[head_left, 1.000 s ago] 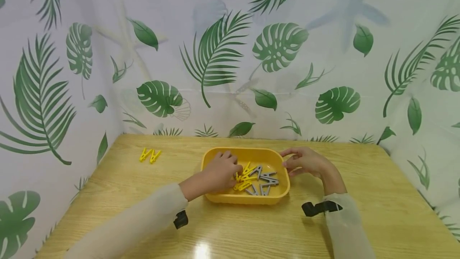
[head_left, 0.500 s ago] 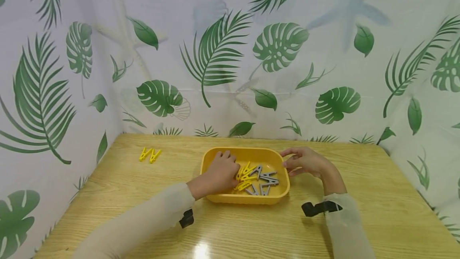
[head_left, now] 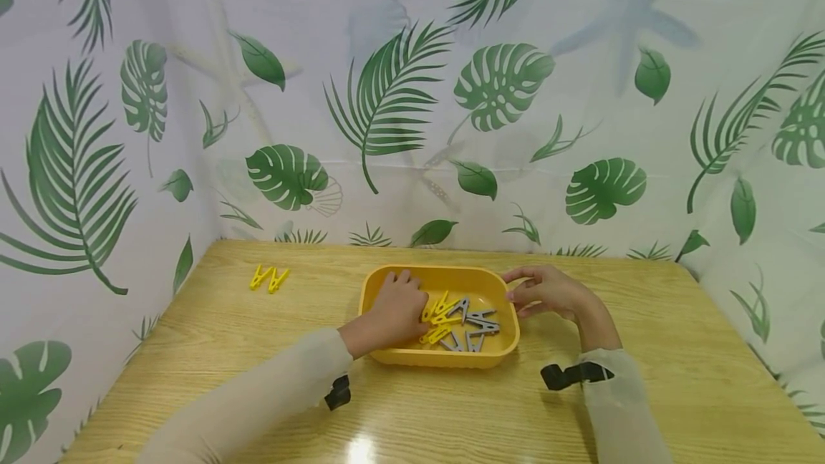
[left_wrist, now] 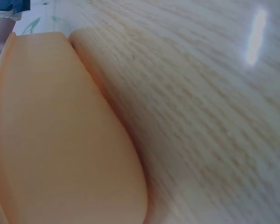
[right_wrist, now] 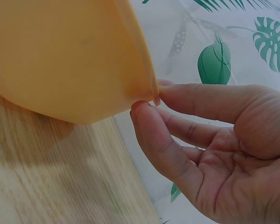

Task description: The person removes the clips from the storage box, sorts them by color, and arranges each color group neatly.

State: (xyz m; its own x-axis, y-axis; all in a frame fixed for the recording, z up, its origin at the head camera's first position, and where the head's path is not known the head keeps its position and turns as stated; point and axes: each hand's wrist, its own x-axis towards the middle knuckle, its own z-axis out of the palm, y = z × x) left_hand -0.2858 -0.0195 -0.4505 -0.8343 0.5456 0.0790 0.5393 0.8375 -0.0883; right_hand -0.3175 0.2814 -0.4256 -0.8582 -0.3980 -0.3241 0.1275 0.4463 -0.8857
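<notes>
A yellow tray (head_left: 496,353) sits mid-table holding several yellow clothespins (head_left: 437,308) and grey clothespins (head_left: 475,324). My left hand (head_left: 394,305) is inside the tray's left half. Its fingers are curled down against the yellow clothespins, and the fingertips are hidden, so any grip is unclear. My right hand (head_left: 546,291) is at the tray's right rim (right_wrist: 151,91). The thumb (right_wrist: 151,135) and index finger (right_wrist: 196,100) pinch the rim lip lightly. The left wrist view shows only the tray's outer wall (left_wrist: 60,140) and the table (left_wrist: 214,116).
Two yellow clothespins (head_left: 269,278) lie on the wooden table (head_left: 677,349) at the far left. Leaf-print curtains (head_left: 412,113) close off the back and both sides. Bare tabletop lies to the right of the tray and in front of it.
My left hand has drawn slightly left inside the tray, uncovering more of the yellow clothespins. The right hand and the tray have stayed put.
</notes>
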